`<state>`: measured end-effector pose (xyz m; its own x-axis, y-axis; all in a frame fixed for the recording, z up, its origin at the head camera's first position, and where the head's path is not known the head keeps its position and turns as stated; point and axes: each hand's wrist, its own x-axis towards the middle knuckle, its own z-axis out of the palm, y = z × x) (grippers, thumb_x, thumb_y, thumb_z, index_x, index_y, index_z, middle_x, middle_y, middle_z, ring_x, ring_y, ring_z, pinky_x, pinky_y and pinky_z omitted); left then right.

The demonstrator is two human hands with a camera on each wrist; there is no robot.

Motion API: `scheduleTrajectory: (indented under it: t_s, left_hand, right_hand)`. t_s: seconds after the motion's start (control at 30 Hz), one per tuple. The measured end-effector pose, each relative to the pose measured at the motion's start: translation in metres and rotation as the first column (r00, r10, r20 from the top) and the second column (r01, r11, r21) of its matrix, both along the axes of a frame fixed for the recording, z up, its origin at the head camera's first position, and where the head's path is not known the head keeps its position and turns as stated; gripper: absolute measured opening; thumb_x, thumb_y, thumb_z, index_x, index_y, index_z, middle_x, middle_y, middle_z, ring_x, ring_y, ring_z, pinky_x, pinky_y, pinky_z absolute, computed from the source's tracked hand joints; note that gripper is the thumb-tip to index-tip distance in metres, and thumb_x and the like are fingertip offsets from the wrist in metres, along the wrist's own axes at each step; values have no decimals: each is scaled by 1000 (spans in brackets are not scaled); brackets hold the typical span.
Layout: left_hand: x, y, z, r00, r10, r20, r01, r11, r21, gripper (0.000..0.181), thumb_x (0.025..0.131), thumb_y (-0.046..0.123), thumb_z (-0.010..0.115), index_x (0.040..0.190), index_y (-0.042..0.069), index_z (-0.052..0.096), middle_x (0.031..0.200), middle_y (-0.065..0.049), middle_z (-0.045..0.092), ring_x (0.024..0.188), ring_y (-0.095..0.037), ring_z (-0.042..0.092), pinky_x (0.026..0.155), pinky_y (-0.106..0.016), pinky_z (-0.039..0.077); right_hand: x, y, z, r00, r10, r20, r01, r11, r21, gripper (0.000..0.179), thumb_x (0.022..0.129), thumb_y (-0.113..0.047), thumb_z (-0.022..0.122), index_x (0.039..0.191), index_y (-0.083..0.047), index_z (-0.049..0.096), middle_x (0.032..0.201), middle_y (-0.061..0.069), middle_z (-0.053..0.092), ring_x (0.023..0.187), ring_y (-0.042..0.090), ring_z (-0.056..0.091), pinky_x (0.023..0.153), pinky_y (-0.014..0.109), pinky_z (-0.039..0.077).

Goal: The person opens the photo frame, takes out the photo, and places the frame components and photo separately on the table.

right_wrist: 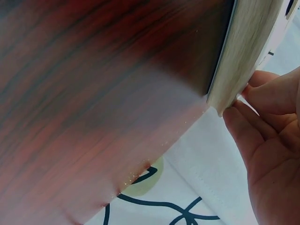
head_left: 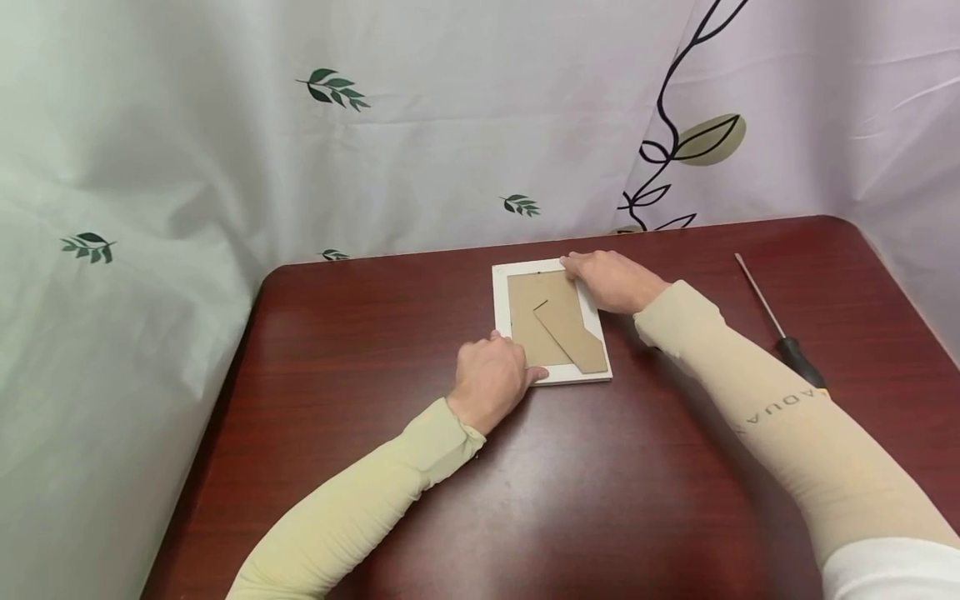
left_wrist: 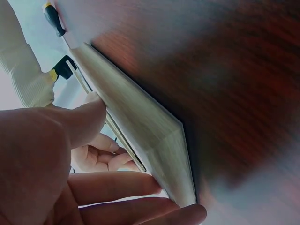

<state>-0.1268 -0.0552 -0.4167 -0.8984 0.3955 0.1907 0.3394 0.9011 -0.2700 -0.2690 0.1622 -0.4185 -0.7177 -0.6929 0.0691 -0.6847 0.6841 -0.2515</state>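
A picture frame (head_left: 501, 300) with a white border lies face down on the table, its brown backing board (head_left: 527, 337) and angled stand leg (head_left: 585, 346) facing up. My left hand (head_left: 491, 379) grips the near left corner, thumb along the near edge. In the left wrist view, the wood-grained side of the frame (left_wrist: 133, 103) runs beneath the thumb, while the fingers reach around the corner. At the far right corner, my right hand (head_left: 611, 279) holds the frame. The right wrist view shows thumb and fingers pinching the end of the frame (right_wrist: 243, 51).
A screwdriver (head_left: 798, 358) with a dark handle lies on the right of the reddish-brown table (head_left: 360, 367), partly behind the right forearm. Behind the table's far edge hangs a pale curtain (head_left: 450, 125) with leaf prints.
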Motion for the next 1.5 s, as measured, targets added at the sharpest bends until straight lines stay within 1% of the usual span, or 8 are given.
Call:
scheduleTrajectory:
  t_s: [0.4,0.5,0.63,0.73,0.87,1.03,1.2,1.5]
  left_hand:
    - [0,0,0,999,22,-31,-19,996,87,63,78,74,67,56,16,61,62,-3,60,48,-22,60,41,-32,40]
    - [3,0,-1,997,17,-77,-9,995,99,65,75,76,68,72,11,71,74,-5,62,54,-22,62,44,-32,44]
    - [8,0,-1,995,5,-98,5,995,101,86,68,79,70,112,5,72,114,-17,66,66,-24,65,51,-33,51]
    - [14,1,0,998,-12,-67,18,995,101,97,64,79,72,127,6,64,133,-21,60,72,-26,66,50,-34,53]
    - [25,3,0,999,-40,-13,41,994,104,99,63,71,80,136,7,58,132,-24,55,72,-26,64,43,-34,51]
    - [29,5,-4,996,-90,-30,93,988,127,69,72,47,88,124,8,63,112,-19,55,63,-24,60,40,-32,49]
    - [24,2,-11,985,-155,-72,165,975,148,37,74,29,85,95,8,63,85,-10,52,47,-21,59,37,-32,48]
    - [16,-5,-13,978,-199,-57,205,970,127,27,79,21,83,103,13,74,86,-8,55,46,-20,60,37,-32,49]
  right_hand:
    - [-5,1,4,996,-33,81,33,999,3,28,97,3,51,120,4,66,125,21,66,115,36,64,98,48,50]
    - [-4,1,5,996,-53,72,56,998,-38,22,97,-2,54,115,1,67,115,16,69,108,32,65,95,47,50]
    - [-1,-2,6,989,-137,58,141,987,-78,28,97,-10,59,122,2,62,120,18,66,118,36,58,100,51,45]
    - [1,-5,8,969,-230,93,237,969,-72,41,98,-16,59,134,4,55,133,24,58,130,42,47,108,54,38]
    - [2,-9,14,913,-344,218,361,932,-39,53,99,-23,58,144,1,46,146,27,46,138,46,37,111,56,33]
    - [0,-15,19,846,-413,337,419,906,57,59,101,-28,55,150,0,40,149,27,42,141,46,32,112,59,31]
    - [-3,-16,12,839,-406,361,408,910,75,56,102,-27,54,149,0,41,144,27,47,134,40,41,110,54,35]
    - [-7,-17,4,813,-420,402,452,892,16,49,100,-23,58,141,0,47,138,28,46,123,36,44,106,52,37]
